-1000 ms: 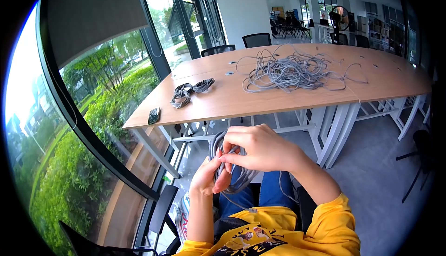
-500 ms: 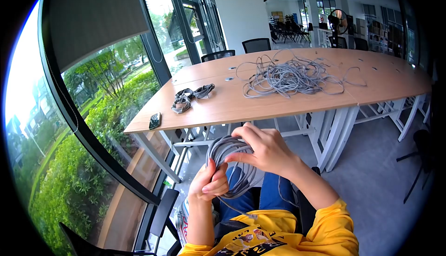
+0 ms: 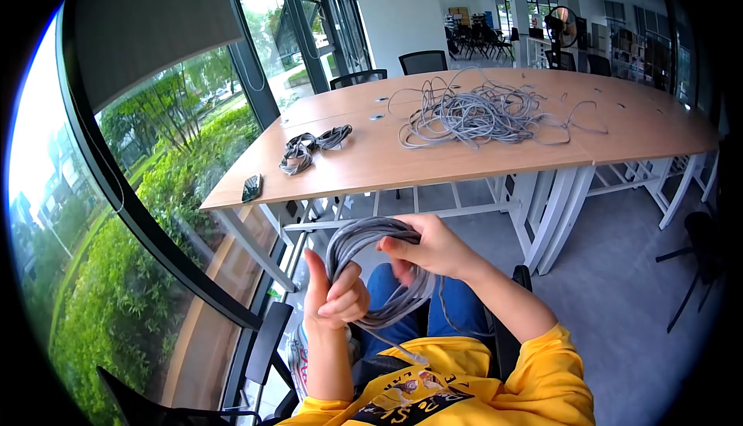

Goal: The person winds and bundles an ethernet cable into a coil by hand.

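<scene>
A coil of grey cable [image 3: 357,234] is held up in front of my lap, between both hands. My left hand [image 3: 337,296] has its fingers curled round the coil's left side, thumb pointing up. On the upper right of the loops, my right hand [image 3: 424,246] grips the cable, its thumb lying across the inside and its other fingers partly hidden behind. One loose end with a plug [image 3: 418,359] hangs over my yellow shirt, and another strand drops across my right leg.
On the wooden table [image 3: 371,169] lie a tangled heap of grey cable [image 3: 480,115], bundled cables [image 3: 309,147] and a phone [image 3: 252,188]. Black chairs [image 3: 423,61] stand behind it. Tall windows run along the left. A chair armrest [image 3: 271,342] is beside my left arm.
My right hand has come down slightly and now holds the coil's upper right. The coil has opened into a rounder ring. My left thumb has lifted off the cable.
</scene>
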### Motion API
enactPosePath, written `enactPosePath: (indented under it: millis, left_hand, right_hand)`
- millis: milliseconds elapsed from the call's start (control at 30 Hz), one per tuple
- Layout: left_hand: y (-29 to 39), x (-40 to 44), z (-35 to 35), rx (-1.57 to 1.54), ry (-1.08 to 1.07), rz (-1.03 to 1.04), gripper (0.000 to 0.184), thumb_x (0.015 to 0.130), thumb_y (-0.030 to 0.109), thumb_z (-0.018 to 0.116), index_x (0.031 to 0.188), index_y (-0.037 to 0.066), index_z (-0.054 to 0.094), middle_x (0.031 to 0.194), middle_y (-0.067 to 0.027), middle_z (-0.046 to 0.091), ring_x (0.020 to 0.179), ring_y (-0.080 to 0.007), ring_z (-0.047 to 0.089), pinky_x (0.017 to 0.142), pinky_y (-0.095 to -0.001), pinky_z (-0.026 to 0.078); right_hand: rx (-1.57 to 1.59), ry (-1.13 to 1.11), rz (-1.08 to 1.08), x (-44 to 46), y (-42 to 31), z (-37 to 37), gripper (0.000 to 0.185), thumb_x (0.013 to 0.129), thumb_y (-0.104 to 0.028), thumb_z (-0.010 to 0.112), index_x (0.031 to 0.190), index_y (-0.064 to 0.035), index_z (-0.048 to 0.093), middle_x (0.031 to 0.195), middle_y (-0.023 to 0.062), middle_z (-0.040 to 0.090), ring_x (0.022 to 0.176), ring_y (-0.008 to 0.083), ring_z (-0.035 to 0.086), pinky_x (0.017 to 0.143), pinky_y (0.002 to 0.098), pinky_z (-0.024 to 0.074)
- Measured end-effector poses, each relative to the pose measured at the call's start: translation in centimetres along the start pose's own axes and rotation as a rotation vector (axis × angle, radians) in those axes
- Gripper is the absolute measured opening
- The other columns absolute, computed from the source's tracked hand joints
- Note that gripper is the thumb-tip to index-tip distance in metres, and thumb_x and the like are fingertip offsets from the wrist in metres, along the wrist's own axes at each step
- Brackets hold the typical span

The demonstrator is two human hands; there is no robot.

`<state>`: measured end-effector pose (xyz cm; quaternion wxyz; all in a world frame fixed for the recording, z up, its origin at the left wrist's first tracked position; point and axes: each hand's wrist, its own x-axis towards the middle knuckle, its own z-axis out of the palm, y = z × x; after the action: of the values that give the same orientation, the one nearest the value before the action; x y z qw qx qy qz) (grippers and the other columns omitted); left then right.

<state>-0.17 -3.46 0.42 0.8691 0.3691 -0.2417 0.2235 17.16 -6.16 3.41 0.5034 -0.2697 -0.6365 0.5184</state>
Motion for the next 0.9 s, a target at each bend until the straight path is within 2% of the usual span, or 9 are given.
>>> enactPosePath:
  millis: [100,333,400,433,467,533,633,733,900]
  left_hand:
    - [0.4,0.4,-0.4,0.027,0.038,-0.069,0.062,0.079,0.063,0.017,0.051,0.01,0.033,0.033,0.0031,0.034,0.023,-0.0041,0.023,0.026,-0.0168,0.016]
    - [0.0,0.1,-0.3,0.007,0.115,-0.034,0.058,0.084,0.053,0.016,0.05,0.01,0.032,0.031,0.0038,0.03,0.023,-0.004,0.021,0.025,-0.0163,0.018]
    - [-0.2,0.0,-0.1,-0.023,0.142,-0.017,0.056,0.085,0.052,0.017,0.05,0.01,0.031,0.032,0.0042,0.03,0.023,-0.0036,0.022,0.025,-0.0157,0.019]
    - [-0.2,0.0,-0.1,-0.05,0.166,0.0,0.055,0.086,0.05,0.018,0.051,0.01,0.031,0.032,0.0046,0.03,0.024,-0.0031,0.022,0.025,-0.0151,0.019]
    - [-0.3,0.1,-0.1,-0.05,0.166,0.0,0.055,0.086,0.05,0.018,0.051,0.01,0.031,0.032,0.0046,0.03,0.024,-0.0031,0.022,0.025,-0.0151,0.019]
    - [-0.5,0.1,-0.2,-0.02,0.175,0.005,0.054,0.086,0.049,0.016,0.05,0.012,0.032,0.033,0.0047,0.032,0.023,-0.0028,0.025,0.023,-0.0146,0.023]
    - [-0.6,0.0,0.0,-0.056,0.148,0.023,0.054,0.086,0.049,0.016,0.05,0.012,0.032,0.033,0.0048,0.032,0.023,-0.0026,0.026,0.023,-0.014,0.024]
    - [-0.7,-0.2,0.0,-0.07,0.132,0.044,0.054,0.086,0.049,0.017,0.05,0.012,0.032,0.033,0.0043,0.033,0.023,-0.0027,0.027,0.023,-0.0141,0.025]
    - [-1.0,0.2,0.3,-0.033,0.136,0.057,0.053,0.086,0.05,0.019,0.05,0.012,0.032,0.033,0.0035,0.035,0.023,-0.0029,0.028,0.023,-0.014,0.026]
  right_hand:
    - [-0.136,0.087,0.051,-0.7,-0.9,0.0,0.042,0.072,-0.041,0.061,0.076,0.0004,0.052,0.051,-0.0036,0.044,0.038,0.0015,0.039,0.033,0.0161,0.0296]
    - [-0.161,0.086,-0.006,-0.5,-1.6,0.1,0.04,0.072,-0.04,0.062,0.074,-0.0004,0.053,0.051,-0.0073,0.038,0.044,-0.0007,0.033,0.037,0.0173,0.0247]
    - [-0.21,0.055,0.08,-0.4,-1.1,-0.5,0.042,0.074,-0.035,0.062,0.091,0.0019,0.054,0.067,0.0009,0.054,0.057,0.003,0.048,0.048,0.0177,0.038]
    - [-0.21,0.055,0.08,0.0,-0.4,-0.3,0.042,0.074,-0.035,0.062,0.091,0.0019,0.054,0.067,0.0009,0.054,0.057,0.003,0.048,0.048,0.0177,0.038]
    - [-0.334,0.166,-0.265,0.5,0.5,0.1,0.044,0.076,-0.031,0.06,0.103,0.0007,0.048,0.084,0.0039,0.054,0.051,0.0016,0.044,0.044,0.0158,0.0352]
    - [-0.452,0.276,-0.609,0.9,1.1,0.1,0.048,0.077,-0.028,0.058,0.114,-0.0005,0.043,0.102,0.0069,0.055,0.046,0.0002,0.041,0.04,0.0138,0.0324]
    - [-0.64,0.122,-0.669,0.5,0.4,-0.4,0.055,0.08,-0.021,0.054,0.127,-0.0079,0.03,0.126,0.0039,0.038,0.052,-0.0008,0.043,0.045,0.0121,0.0348]
    - [-0.402,0.011,-0.465,-0.5,-0.5,-0.1,0.048,0.081,-0.017,0.052,0.125,-0.0098,0.034,0.124,0.0031,0.041,0.05,-0.0017,0.042,0.044,0.0113,0.0352]
    - [-0.367,-0.068,-0.282,-0.8,-1.5,-0.1,0.044,0.082,-0.015,0.05,0.124,-0.0122,0.036,0.124,0.0032,0.041,0.045,-0.0011,0.04,0.04,0.0126,0.0352]
